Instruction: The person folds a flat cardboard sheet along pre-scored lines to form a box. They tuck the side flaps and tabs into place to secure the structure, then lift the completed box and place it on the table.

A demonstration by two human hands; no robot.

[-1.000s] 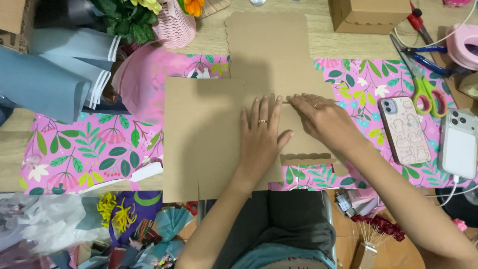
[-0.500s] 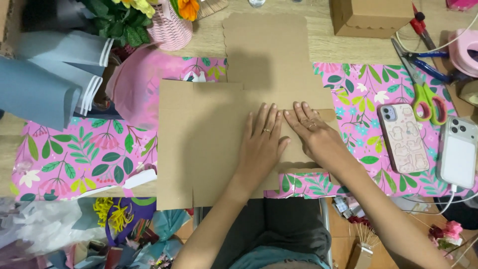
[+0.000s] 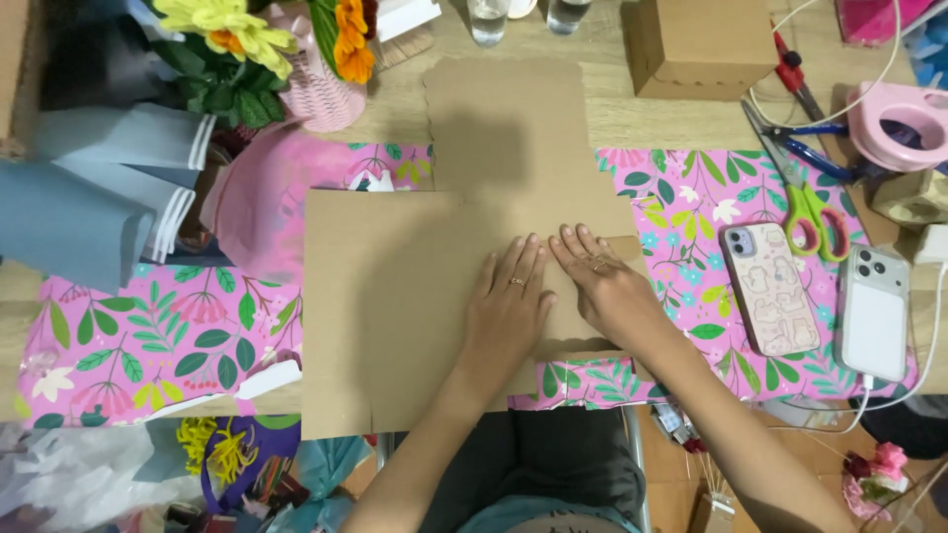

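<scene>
pressing flat, open left hand (image 3: 509, 311) and right hand (image 3: 607, 291) grip nothing; cardboard sheet (image 3: 395, 306) seems light, stiff, best held at its 9 o'clock edge.

Matt brown cardboard sheet (image 3: 395, 306)

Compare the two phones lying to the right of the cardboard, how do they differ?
The pink-cased phone sits nearer the right hand; the white phone lies farther right. The pink-cased phone has a pale pink patterned back, while the white phone's back is plain. A white cable runs from the bottom of the white phone; none shows on the pink-cased phone. Both lie face down, camera end away from the person, on the pink leaf-print paper.
</scene>
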